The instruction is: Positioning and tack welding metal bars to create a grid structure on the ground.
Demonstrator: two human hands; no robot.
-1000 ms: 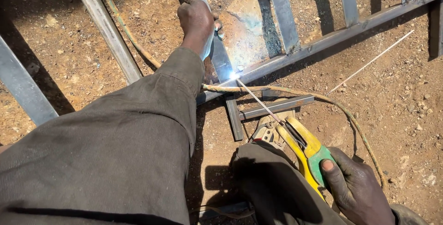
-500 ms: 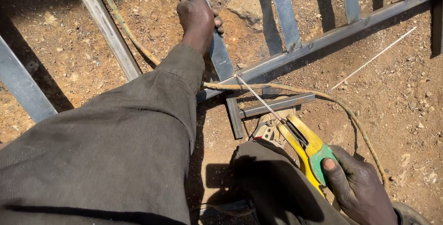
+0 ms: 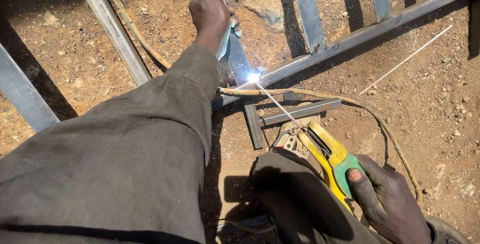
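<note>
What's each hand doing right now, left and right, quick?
Left hand: closed around the flat steel bar, pinning it.
Right hand: closed on the yellow electrode holder, its welding rod sparking at the joint.

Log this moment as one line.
left hand: pressing flat grey metal bar | right hand: gripping yellow-green electrode holder | thin welding rod: tip sparking at bar-rail joint
</note>
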